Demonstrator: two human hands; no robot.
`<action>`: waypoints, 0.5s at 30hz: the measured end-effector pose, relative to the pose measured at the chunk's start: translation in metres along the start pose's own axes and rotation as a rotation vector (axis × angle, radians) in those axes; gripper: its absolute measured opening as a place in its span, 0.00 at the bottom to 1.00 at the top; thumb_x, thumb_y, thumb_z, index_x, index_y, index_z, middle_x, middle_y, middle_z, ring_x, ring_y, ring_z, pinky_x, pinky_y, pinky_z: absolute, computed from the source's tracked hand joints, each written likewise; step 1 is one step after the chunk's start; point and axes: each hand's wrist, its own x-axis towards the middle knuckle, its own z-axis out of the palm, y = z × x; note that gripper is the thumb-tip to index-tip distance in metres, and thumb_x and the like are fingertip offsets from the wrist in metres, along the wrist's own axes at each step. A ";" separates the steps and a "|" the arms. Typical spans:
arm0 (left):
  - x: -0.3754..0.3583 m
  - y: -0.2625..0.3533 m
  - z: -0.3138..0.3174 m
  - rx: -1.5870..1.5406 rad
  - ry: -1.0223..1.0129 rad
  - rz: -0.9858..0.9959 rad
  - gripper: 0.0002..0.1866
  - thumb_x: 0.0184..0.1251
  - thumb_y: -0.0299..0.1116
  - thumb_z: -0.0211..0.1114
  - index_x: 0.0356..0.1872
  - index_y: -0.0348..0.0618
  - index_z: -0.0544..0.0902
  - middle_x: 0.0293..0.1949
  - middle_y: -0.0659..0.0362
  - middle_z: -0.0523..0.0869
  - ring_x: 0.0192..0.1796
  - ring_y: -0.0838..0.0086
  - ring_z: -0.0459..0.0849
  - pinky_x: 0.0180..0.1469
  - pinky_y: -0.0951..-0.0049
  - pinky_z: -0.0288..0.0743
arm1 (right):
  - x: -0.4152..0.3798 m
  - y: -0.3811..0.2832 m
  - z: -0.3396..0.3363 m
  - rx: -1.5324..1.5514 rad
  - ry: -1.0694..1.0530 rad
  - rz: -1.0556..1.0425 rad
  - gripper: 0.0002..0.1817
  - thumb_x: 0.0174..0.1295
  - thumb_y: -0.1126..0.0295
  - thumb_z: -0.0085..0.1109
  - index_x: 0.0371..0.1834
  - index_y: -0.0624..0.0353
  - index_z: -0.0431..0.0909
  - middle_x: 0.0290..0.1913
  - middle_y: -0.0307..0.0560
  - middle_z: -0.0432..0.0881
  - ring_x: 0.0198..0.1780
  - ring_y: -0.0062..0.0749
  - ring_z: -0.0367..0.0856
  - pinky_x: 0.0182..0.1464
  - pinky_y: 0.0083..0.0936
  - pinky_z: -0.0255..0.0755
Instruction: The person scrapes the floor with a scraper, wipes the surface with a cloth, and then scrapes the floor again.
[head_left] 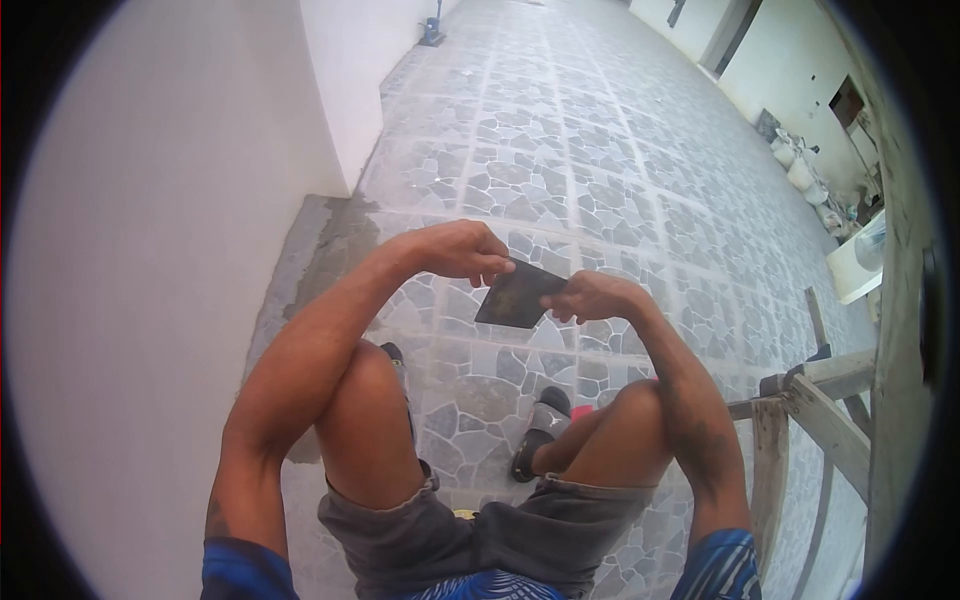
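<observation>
My left hand (462, 251) pinches the upper left corner of a thin, dark, four-sided sheet (512, 296) with brownish smudges; its exact kind is not clear. On the other side, my right hand (590, 297) has its thumb and fingers closed on the sheet's right edge. The sheet hangs tilted between both hands, in front of my bent knees. Below it lies a floor (490, 400) of irregular grey stone-pattern tiles.
A white wall (150, 300) runs along my left, with a rough cement strip (325, 250) at its foot. Wooden framing (820, 420) stands close on my right. Bags and buckets (805, 180) line the far right wall. A blue tool (432, 32) stands far ahead.
</observation>
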 end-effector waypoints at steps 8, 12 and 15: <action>0.000 -0.001 0.002 -0.018 -0.010 -0.045 0.21 0.80 0.47 0.57 0.44 0.37 0.88 0.36 0.57 0.91 0.39 0.73 0.90 0.43 0.69 0.83 | -0.008 -0.015 -0.003 -0.058 -0.029 0.048 0.30 0.72 0.42 0.56 0.43 0.64 0.88 0.38 0.48 0.89 0.38 0.32 0.88 0.43 0.30 0.81; -0.001 -0.002 0.002 -0.043 -0.003 -0.020 0.22 0.80 0.48 0.58 0.43 0.37 0.88 0.36 0.57 0.90 0.37 0.74 0.90 0.42 0.70 0.82 | -0.007 -0.015 -0.003 -0.082 -0.022 0.068 0.33 0.70 0.39 0.56 0.46 0.63 0.90 0.43 0.50 0.92 0.41 0.34 0.90 0.46 0.30 0.83; -0.001 -0.002 0.001 -0.030 -0.011 -0.006 0.22 0.80 0.49 0.58 0.42 0.37 0.88 0.35 0.58 0.90 0.37 0.75 0.89 0.41 0.70 0.82 | -0.004 -0.009 -0.003 -0.084 -0.019 0.063 0.33 0.70 0.40 0.57 0.46 0.64 0.90 0.43 0.51 0.92 0.41 0.35 0.90 0.46 0.30 0.84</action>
